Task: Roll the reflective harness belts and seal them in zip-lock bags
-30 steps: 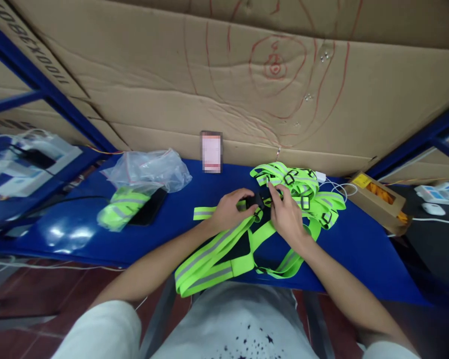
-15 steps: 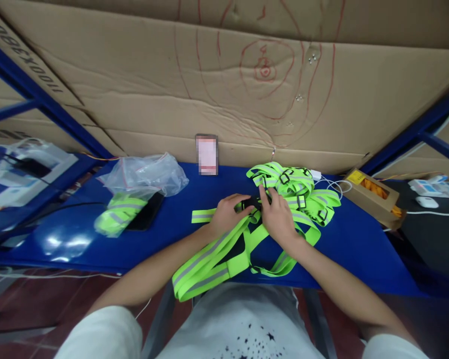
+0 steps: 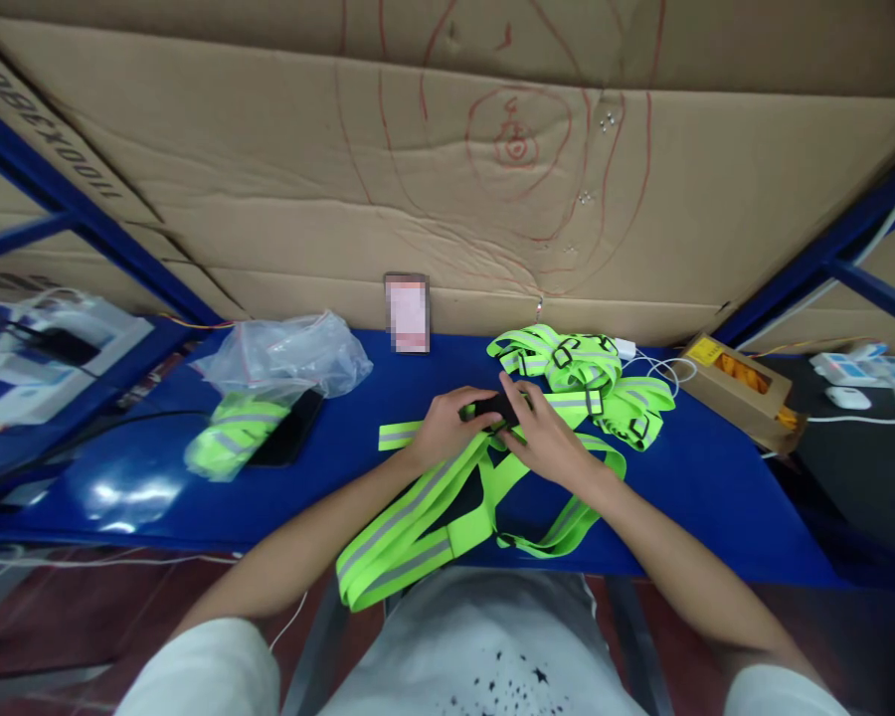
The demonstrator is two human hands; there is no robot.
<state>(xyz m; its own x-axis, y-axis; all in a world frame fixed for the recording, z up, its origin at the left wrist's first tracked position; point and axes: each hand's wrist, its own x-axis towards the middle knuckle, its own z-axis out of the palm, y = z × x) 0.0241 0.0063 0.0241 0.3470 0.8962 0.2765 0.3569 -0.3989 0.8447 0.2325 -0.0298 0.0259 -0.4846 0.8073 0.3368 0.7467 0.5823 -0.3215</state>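
Note:
A black buckle [image 3: 494, 409] on neon-green reflective straps is between my two hands. My left hand [image 3: 451, 428] grips its left side between thumb and fingers. From the right, my right hand [image 3: 538, 433] pinches the buckle, with the index finger stretched along its top. The reflective strap harness [image 3: 410, 537] spreads below the hands, its left loop hanging over the table's front edge. Just beyond my hands lie more bundled reflective straps [image 3: 586, 358] with black sliders. My fingers partly hide the buckle.
On the blue table [image 3: 373, 368] lie clear plastic bags [image 3: 290, 353], a bagged green strap [image 3: 235, 438] and a dark flat object [image 3: 294, 433]. A phone [image 3: 408, 313] leans on the cardboard wall [image 3: 268, 239]. An open carton [image 3: 746, 388] stands at right, beside white cables.
The right hand has drawn slightly nearer the left, closing around the buckle. The view has shifted a little; the bundled straps stay in place.

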